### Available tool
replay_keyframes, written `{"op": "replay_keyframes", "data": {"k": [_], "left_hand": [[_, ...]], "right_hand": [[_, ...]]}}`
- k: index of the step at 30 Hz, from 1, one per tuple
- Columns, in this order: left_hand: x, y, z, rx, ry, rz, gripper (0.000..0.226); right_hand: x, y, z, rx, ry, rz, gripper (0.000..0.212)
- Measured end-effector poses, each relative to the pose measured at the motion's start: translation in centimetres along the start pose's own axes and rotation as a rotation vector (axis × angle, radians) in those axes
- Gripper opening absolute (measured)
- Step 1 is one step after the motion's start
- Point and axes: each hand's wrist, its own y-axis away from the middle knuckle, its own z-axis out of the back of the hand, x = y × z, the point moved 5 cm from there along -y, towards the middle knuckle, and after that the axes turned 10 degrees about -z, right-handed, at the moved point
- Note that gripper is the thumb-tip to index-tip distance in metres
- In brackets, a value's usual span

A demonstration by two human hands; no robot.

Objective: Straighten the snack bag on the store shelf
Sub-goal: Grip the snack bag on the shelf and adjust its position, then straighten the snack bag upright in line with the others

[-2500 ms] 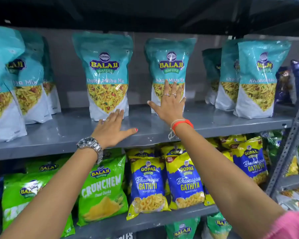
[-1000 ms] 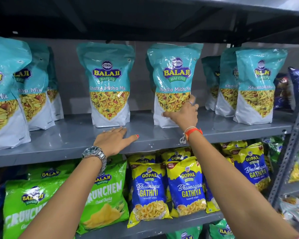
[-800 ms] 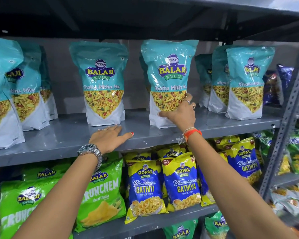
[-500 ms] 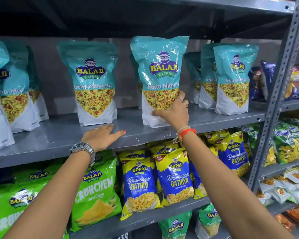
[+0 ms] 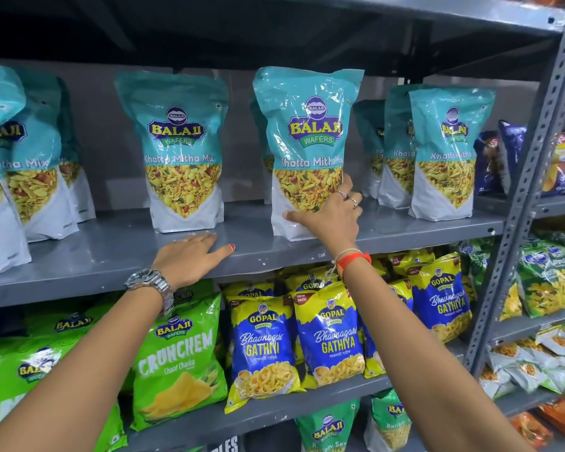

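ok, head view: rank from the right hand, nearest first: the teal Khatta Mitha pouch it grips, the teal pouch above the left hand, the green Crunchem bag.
1. Gripped teal Khatta Mitha pouch, in the right hand.
2. Teal pouch to its left, same shelf.
3. Green Crunchem bag, shelf below, lower left.

Grey metal shelf (image 5: 105, 256), upright teal snack bags (image 5: 183, 151) in a row on it.

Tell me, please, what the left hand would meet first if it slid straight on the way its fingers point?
Probably the Khatta Mitha Mix bag standing just beyond the left hand, which lies flat on the grey shelf; depth is unclear.
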Motion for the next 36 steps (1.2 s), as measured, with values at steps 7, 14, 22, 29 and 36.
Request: {"op": "replay_keyframes", "data": {"k": [7,14,22,29,36], "left_hand": [[4.4,2.8,0.7,-0.063,0.014,0.13,0.078],[10.4,6.5,1.6,-0.086,0.05,0.245,0.085],[15.2,9.0,2.5,-0.064,0.062,0.267,0.076],[16.0,7.9,2.0,-0.011,-0.049,0.15,0.077],[16.3,7.9,1.7,-0.079,-0.11,0.102,0.077]], "right_hand": [[3.8,4.8,-1.0,-0.422,-0.097,0.366,0.092],[9.9,7.9,-8.3,-0.139,-0.195,0.521,0.085],[13.6,5.7,-16.0,0.264,-0.202,0.102,0.127],[15.1,5.6,-19.1,0.177,-0.086,-0.001,0.141],[15.6,6.2,-19.3,0.086,0.021,-0.031,0.138]]}}
